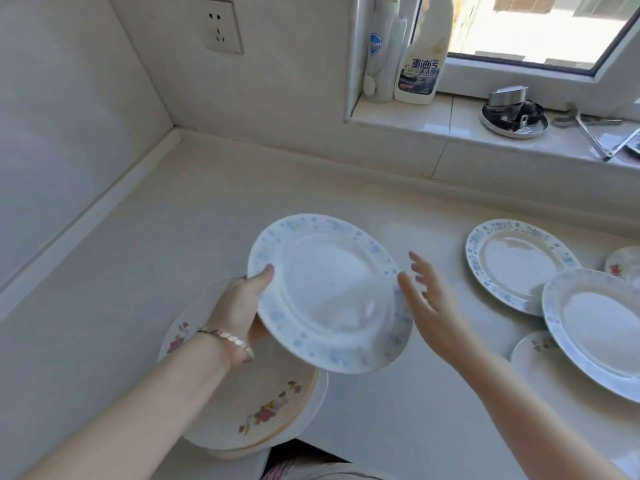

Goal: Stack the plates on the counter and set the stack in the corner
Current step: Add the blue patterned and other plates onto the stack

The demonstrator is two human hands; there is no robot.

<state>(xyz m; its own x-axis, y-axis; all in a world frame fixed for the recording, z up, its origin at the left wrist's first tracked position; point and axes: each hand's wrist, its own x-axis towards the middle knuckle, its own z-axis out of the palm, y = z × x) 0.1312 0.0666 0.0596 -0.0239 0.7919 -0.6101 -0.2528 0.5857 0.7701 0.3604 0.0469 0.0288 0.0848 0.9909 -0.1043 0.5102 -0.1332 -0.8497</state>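
Your left grip [239, 306] is clamped on the left rim of a round white china plate with a pale blue speckled border [329, 292], thumb on top and fingers curled underneath. You hold that plate tilted in the air, above the worktop [173, 237] and partly over a stack of cream plates with red flower sprigs [263, 410]. That stack sits at the near edge of the worktop and hangs slightly over it. Motion blur smears the right rim of the held plate.

Your right grip [433, 306] is apart, fingers spread and straight, just beside the right rim of the held plate. Whether the thumb touches the rim cannot be told. A rose-gold link bracelet [228, 341] circles your left wrist.

To the right, 2 more plates with blue borders lie flat: the farther blue-bordered plate [516, 261] and the nearer blue-bordered plate [602, 327], which overlaps the farther one's rim. A small white saucer [536, 351] lies partly under the nearer one, and a small flowered saucer [627, 265] shows at the frame's right edge.

The corner where the 2 tiled walls meet [176, 129] is well apart from every plate. On the window sill stand a white spray bottle with a dark label [422, 64] and a round metal dish [512, 116].
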